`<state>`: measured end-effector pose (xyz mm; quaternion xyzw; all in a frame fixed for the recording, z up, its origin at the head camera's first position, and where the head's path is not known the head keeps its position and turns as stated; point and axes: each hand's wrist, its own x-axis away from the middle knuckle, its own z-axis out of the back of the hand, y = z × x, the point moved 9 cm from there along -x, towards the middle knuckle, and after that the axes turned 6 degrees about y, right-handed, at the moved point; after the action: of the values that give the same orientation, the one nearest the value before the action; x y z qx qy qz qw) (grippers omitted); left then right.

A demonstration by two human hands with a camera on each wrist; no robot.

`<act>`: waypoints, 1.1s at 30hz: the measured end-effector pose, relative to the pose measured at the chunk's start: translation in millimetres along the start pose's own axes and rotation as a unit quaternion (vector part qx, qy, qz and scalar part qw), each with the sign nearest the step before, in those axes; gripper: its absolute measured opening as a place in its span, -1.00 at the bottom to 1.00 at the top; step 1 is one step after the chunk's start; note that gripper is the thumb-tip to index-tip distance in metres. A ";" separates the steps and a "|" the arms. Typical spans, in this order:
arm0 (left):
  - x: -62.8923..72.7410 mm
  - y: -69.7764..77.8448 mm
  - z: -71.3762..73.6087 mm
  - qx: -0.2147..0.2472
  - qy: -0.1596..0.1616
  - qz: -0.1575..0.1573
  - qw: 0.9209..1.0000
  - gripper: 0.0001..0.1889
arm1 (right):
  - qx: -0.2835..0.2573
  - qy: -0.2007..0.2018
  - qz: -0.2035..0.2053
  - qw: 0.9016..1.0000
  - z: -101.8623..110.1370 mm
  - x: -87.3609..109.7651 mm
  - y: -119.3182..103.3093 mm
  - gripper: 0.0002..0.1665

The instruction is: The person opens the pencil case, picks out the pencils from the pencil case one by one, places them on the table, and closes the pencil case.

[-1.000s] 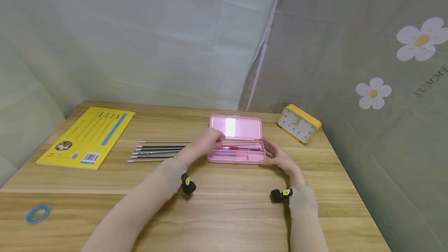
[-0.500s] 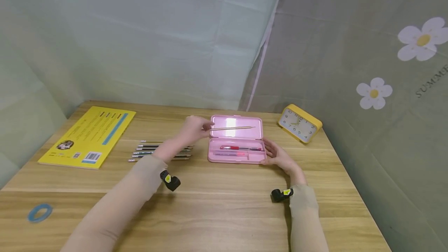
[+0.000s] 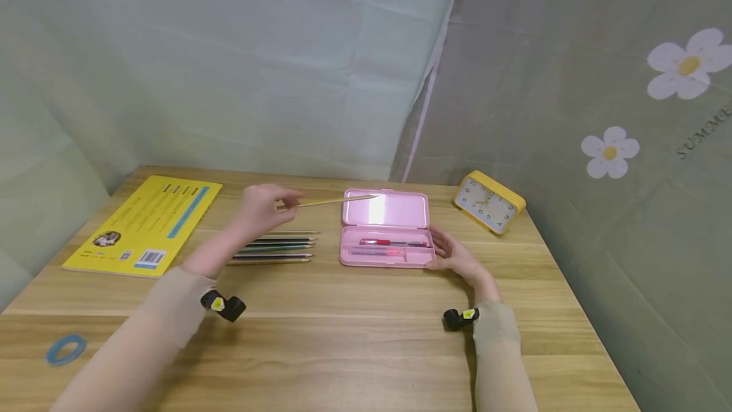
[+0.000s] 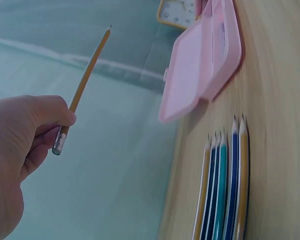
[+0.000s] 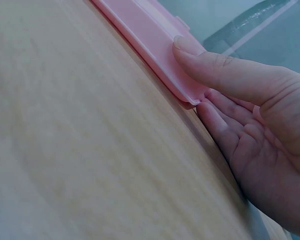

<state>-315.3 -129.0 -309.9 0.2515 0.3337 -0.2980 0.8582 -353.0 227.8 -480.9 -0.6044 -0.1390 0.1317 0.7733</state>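
Observation:
A pink pencil case (image 3: pixel 384 231) (image 4: pixel 205 65) (image 5: pixel 145 40) lies open at the middle of the wooden desk (image 3: pixel 354 329), a red pen (image 3: pixel 389 242) in its tray. My left hand (image 3: pixel 260 206) (image 4: pixel 20 145) pinches a tan pencil (image 3: pixel 332 201) (image 4: pixel 82 87) by its eraser end, held in the air left of the case, above a row of several pencils (image 3: pixel 274 250) (image 4: pixel 222 185). My right hand (image 3: pixel 454 256) (image 5: pixel 240 105) rests against the case's right end, thumb on the rim and fingers straight beside it.
A yellow book (image 3: pixel 145 224) lies at the desk's left. A yellow alarm clock (image 3: pixel 488 202) (image 4: pixel 180 12) stands at the back right. A blue ring (image 3: pixel 63 348) sits near the front left edge. Cloth backdrops close the desk in behind and at the right.
My left hand lifted the tan pencil out of the case and carried it up and left over the pencil row. The right hand stayed at the case's end.

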 end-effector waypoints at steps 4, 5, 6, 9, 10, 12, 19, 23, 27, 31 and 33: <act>15.5 -16.7 12.5 -0.017 -0.024 0.043 0.999 -0.76 | 0.002 0.000 0.003 1.000 0.0 -0.1 0.0 0.18; 20.2 -21.7 14.1 -0.017 -0.035 0.059 0.997 -0.76 | 0.002 0.001 0.002 1.000 0.3 0.0 0.2 0.18; 25.3 -27.4 15.1 -0.015 -0.047 0.075 0.996 -0.75 | 0.003 0.002 -0.001 1.000 0.4 0.0 0.8 0.18; 40.9 -40.2 19.2 -0.008 -0.073 0.106 0.992 -0.73 | 0.009 0.002 -0.002 1.000 0.8 0.1 1.1 0.17; 46.0 -43.9 20.8 -0.006 -0.078 0.111 0.991 -0.74 | 0.010 0.002 -0.002 1.000 0.8 0.1 1.2 0.17; 55.1 -50.3 23.8 -0.005 -0.085 0.112 0.990 -0.74 | 0.013 0.001 0.000 1.000 0.9 0.4 0.7 0.17; 86.5 -71.0 28.7 0.005 -0.109 0.110 0.988 -0.75 | 0.008 -0.001 0.003 1.000 0.1 1.4 -1.1 0.16; 102.3 -79.5 28.3 0.013 -0.130 0.117 0.984 -0.74 | 0.007 -0.004 0.006 1.000 -0.8 1.8 -2.8 0.15; 115.2 -87.8 23.1 0.022 -0.164 0.146 0.975 -0.74 | 0.005 -0.002 0.004 1.000 -0.5 2.1 -3.7 0.15; 123.4 -92.8 18.3 0.035 -0.184 0.163 0.969 -0.75 | 0.007 0.000 0.005 1.000 -0.8 2.3 -4.0 0.15; 126.4 -94.5 16.4 0.045 -0.192 0.172 0.965 -0.75 | 0.008 -0.001 0.005 1.000 -1.0 1.9 -3.6 0.15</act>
<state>-296.8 -248.5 -412.6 0.2820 0.1001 -0.2031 0.9323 -350.6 226.7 -477.6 -0.5992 -0.1355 0.1368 0.7771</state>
